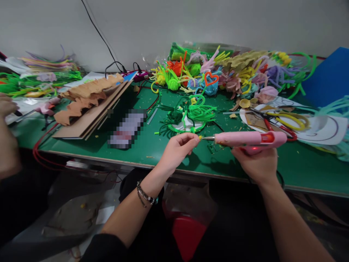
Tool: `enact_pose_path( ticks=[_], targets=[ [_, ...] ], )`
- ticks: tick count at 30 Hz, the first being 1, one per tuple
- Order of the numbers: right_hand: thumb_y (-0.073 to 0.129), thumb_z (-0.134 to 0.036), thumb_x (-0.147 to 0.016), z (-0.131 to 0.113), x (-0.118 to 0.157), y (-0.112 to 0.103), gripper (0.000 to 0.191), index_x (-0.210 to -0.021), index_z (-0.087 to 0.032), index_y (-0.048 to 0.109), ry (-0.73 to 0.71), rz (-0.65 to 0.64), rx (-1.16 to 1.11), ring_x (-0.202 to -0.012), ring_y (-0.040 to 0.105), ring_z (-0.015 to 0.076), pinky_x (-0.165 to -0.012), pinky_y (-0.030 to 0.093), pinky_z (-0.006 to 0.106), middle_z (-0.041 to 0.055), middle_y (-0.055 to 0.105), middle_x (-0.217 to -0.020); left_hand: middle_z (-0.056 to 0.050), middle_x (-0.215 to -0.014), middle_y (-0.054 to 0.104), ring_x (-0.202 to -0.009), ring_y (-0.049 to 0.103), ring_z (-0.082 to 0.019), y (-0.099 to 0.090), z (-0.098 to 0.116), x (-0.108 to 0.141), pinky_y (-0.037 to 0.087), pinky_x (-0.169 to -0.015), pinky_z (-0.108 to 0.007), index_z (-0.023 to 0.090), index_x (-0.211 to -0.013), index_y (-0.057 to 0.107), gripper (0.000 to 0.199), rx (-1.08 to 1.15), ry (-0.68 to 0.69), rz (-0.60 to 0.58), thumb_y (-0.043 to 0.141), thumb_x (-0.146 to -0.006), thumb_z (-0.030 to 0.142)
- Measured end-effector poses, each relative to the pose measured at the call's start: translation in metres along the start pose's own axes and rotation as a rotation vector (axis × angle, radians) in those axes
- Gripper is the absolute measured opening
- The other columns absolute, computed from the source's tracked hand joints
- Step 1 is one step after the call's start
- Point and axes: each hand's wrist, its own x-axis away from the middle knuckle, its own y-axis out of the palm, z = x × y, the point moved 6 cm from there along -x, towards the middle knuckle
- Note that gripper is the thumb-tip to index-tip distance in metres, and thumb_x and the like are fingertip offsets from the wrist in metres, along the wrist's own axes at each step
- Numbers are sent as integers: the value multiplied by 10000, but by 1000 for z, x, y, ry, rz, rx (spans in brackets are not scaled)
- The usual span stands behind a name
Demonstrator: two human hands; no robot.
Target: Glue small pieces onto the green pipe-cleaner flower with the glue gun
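My right hand (257, 165) is wrapped round a pink hot glue gun (241, 138), its metal nozzle pointing left and a red light glowing near the handle. Between thumb and forefinger, my left hand (181, 145) pinches a small yellow piece (200, 138), too small to make out in kind. The nozzle tip is at this piece; whether they touch I cannot tell. Just behind my left hand lies a bundle of green pipe cleaners (200, 111) on a white and green round base.
Piled pipe cleaners (209, 82) line the back. Scissors (290, 120) lie on paper at right. Cardboard sheets (92, 116) lean at left beside a blurred-out phone (127, 129). Another person's hand (7, 104) is at far left, and red cables (40, 147) hang over the green table's edge.
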Motion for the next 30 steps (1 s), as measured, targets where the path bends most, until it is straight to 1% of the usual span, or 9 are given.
enact_pose_path(
  ticks=[5, 13, 19, 25, 30],
  targets=[
    [519, -340, -525, 3, 0, 1, 212, -450, -241, 347, 35, -7, 2, -311, 374, 104, -291, 335, 240, -49, 368, -359, 64, -511, 425, -443, 332, -42, 0, 1, 1, 241, -445, -201, 162, -630, 565, 107, -8, 0, 1, 580, -677, 257],
    [520, -310, -497, 9, 1, 3, 219, -403, -238, 335, 116, -44, -17, -312, 359, 96, -295, 316, 232, -45, 359, -343, 66, -509, 421, -448, 331, -44, 1, 1, 1, 241, -450, -203, 165, -631, 567, 121, 5, 14, -20, 603, -668, 274],
    [511, -294, -499, 8, 2, 3, 228, -388, -238, 320, 109, -53, -17, -308, 336, 89, -290, 296, 227, -46, 342, -334, 65, -514, 417, -448, 331, -42, 1, 0, 1, 244, -451, -205, 166, -628, 567, 113, -7, 1, -20, 590, -685, 261],
    [502, -306, -509, 8, 2, 3, 239, -383, -242, 309, 97, -60, -8, -314, 343, 95, -298, 310, 235, -41, 340, -332, 68, -519, 416, -451, 331, -43, 1, 0, 1, 248, -454, -203, 170, -632, 567, 116, -18, -3, -20, 590, -684, 271],
    [507, -323, -515, 8, 2, 3, 226, -403, -244, 327, 103, -48, 21, -342, 367, 110, -315, 323, 239, -37, 374, -345, 65, -520, 412, -455, 328, -48, 1, 0, 1, 258, -456, -205, 171, -631, 565, 115, -46, -23, -4, 578, -686, 271]
  ],
)
